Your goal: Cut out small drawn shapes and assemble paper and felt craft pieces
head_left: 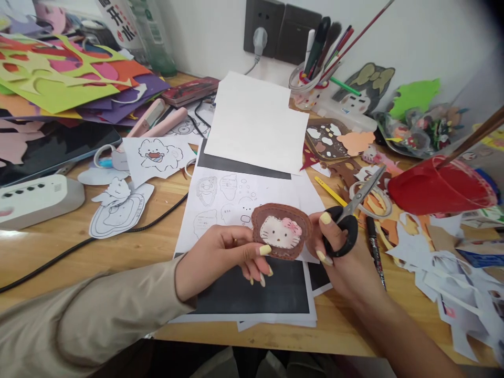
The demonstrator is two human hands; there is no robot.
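Observation:
My left hand [222,257] pinches the lower left edge of a brown toast-shaped craft piece [280,232] between thumb and fingers. A white cat face with a pink bow sits in its middle, and dark stitch-like dashes run round the edges. My right hand [346,268] has black-handled scissors [360,195] hooked over its fingers, with the blades pointing up and away to the right. The right fingertips are beside the craft piece's right edge; whether they touch it is hard to tell. Below both hands lie sheets with printed line drawings [212,210].
A blank white sheet [255,123] lies behind. Coloured paper scraps [66,79] pile up at the left, above a white power strip [39,199]. At right are a red cup [437,186], a tape roll [370,199], a black marker [376,249] and white cut-offs [449,283].

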